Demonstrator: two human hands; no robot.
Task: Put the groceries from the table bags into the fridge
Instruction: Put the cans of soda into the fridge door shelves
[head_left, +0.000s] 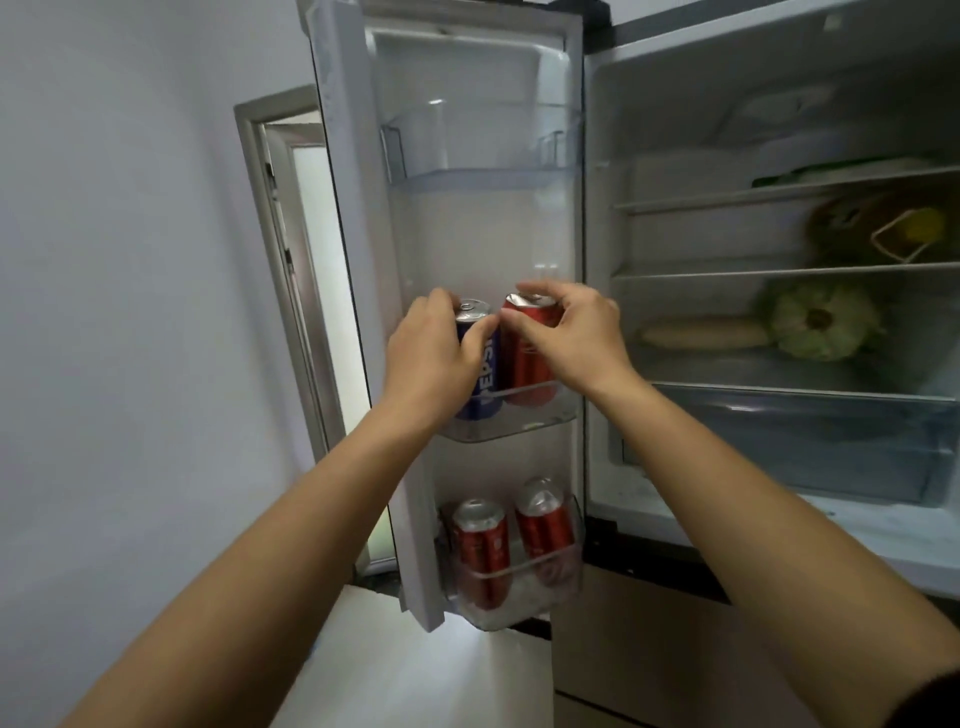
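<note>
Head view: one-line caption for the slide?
Left hand holds a blue can and right hand a red can in the middle bin of the open fridge door; two more red cans below.

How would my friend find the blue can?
On the open fridge door, find the middle shelf. The blue can stands there left of a red can, held by the left hand. Every other can on the door is red.

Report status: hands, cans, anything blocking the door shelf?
Left hand grips blue can; right hand grips red can. Both upright in middle door shelf. Nothing in the way.
</note>
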